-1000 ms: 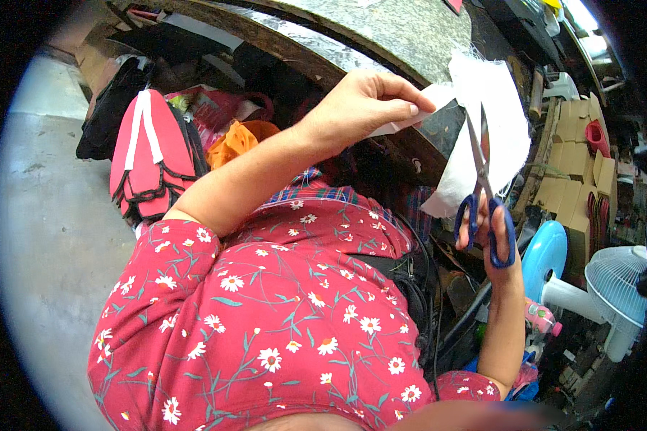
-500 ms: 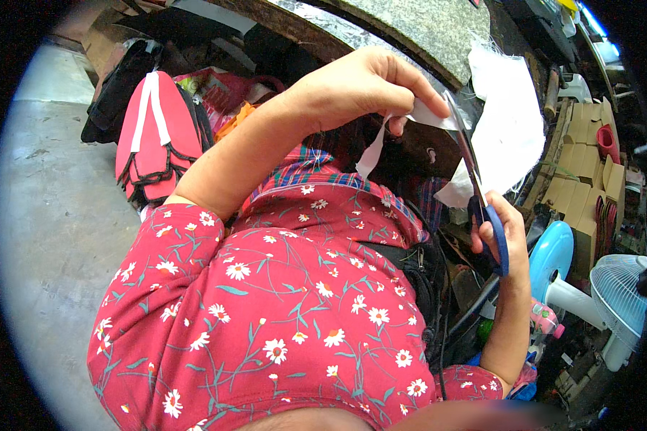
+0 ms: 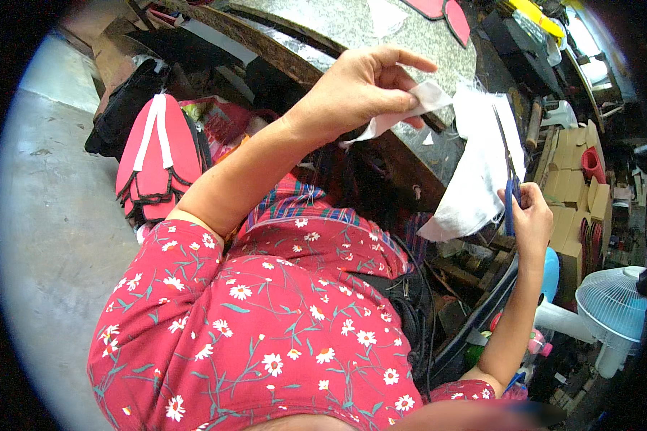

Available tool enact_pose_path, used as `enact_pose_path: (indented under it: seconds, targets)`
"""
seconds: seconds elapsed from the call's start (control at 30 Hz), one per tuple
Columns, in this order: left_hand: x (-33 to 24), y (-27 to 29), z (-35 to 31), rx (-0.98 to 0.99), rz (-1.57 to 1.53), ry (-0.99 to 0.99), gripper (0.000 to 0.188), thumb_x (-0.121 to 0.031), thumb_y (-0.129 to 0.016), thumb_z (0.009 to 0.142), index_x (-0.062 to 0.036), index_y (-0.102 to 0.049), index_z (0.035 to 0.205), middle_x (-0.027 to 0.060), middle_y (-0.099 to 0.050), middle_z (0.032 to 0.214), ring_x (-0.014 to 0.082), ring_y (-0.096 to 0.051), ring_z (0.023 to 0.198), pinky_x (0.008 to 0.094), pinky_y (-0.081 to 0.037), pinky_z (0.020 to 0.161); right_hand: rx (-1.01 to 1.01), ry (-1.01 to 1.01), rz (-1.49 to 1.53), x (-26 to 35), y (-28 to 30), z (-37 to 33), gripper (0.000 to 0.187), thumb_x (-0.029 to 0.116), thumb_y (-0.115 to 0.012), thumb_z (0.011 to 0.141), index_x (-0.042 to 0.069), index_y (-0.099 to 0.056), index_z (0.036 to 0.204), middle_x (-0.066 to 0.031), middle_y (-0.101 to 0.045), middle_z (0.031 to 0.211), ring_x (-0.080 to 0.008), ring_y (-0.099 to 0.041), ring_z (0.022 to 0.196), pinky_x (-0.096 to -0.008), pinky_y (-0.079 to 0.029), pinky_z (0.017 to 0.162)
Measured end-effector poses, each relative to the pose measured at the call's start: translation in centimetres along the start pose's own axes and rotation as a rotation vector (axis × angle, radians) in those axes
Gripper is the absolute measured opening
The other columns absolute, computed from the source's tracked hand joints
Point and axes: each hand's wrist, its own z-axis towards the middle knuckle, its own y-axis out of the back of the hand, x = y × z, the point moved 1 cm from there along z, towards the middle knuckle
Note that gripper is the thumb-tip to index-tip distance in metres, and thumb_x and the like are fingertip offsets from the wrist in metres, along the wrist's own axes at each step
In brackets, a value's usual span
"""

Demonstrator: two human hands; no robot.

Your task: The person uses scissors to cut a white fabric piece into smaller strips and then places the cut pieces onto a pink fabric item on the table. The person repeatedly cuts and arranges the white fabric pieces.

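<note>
Between thumb and fingers, my left hand (image 3: 370,90) pinches a narrow strip of white fabric (image 3: 388,122), one end hanging toward my lap. My right hand (image 3: 532,215) is closed round the handles of blue-handled scissors (image 3: 509,161). Their blades point away from me and look nearly closed, in front of a larger white cloth (image 3: 476,169) with frayed edges. That cloth lies over the table's side and hangs down near my lap. A gap separates the scissors from the strip. A small white scrap (image 3: 428,138) lies just below my left hand.
Red pieces with black edging (image 3: 149,136) are stacked at the left. A speckled worktop (image 3: 302,18) lies ahead, with more red pieces (image 3: 456,23) at its far side. Cardboard boxes (image 3: 568,172) stand at the right, and a blue and white fan (image 3: 611,305) is nearer.
My right hand has moved the scissors away from the strip, to the right, over the larger cloth. My left hand still holds the strip, its index finger now stretched out.
</note>
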Motion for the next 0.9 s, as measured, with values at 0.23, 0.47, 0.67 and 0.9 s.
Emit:
enact_pose_path:
  seconds: [0.23, 0.47, 0.67, 0.9]
  targets:
    - [-2.0, 0.7, 2.2, -0.105, 0.186, -0.164, 0.026, -0.008, -0.067, 0.088, 0.0053, -0.062, 0.110, 0.0120, -0.070, 0.090, 0.0193, -0.072, 0.076, 0.0272, -0.057, 0.066, 0.047, 0.050, -0.069, -1.5, -1.6, 3.9, 0.041, 0.034, -0.079, 0.074, 0.003, -0.063, 0.095, -0.0140, -0.068, 0.082, -0.0282, -0.066, 0.076, -0.0401, -0.050, 0.069]
    - [-2.2, -1.3, 3.4, -0.045, 0.274, -0.351, 0.018, -0.018, -0.074, 0.083, -0.0031, -0.071, 0.094, 0.0054, -0.070, 0.091, 0.0149, -0.065, 0.088, 0.0279, -0.051, 0.080, -0.020, 0.217, 0.278, 2.6, 0.7, 3.6, 0.029, 0.024, -0.060, 0.095, 0.004, -0.063, 0.115, -0.0095, -0.069, 0.105, -0.0201, -0.065, 0.094, -0.0383, -0.049, 0.082]
    - [-3.7, -5.5, 3.6, 0.111, 0.548, -0.744, 0.017, -0.018, -0.081, 0.074, -0.0191, -0.076, 0.090, 0.0055, -0.058, 0.130, 0.0327, -0.037, 0.136, 0.0507, -0.023, 0.113, 0.246, 0.367, 1.408, 9.9, -1.1, 2.2, 0.051, 0.037, -0.047, 0.100, -0.003, -0.049, 0.132, -0.0165, -0.057, 0.125, -0.0249, -0.060, 0.109, -0.0375, -0.046, 0.096]
    - [-3.9, -3.4, 2.3, 0.265, 0.226, -0.489, 0.009, -0.011, -0.073, 0.083, -0.0098, -0.074, 0.092, 0.0145, -0.051, 0.135, 0.0247, -0.047, 0.126, 0.0408, -0.035, 0.105, 0.707, 0.437, 1.548, 11.1, -0.5, 0.8, 0.062, 0.048, -0.045, 0.098, 0.001, -0.039, 0.138, -0.0075, -0.048, 0.061, -0.0208, -0.053, 0.062, -0.0415, -0.051, 0.077]
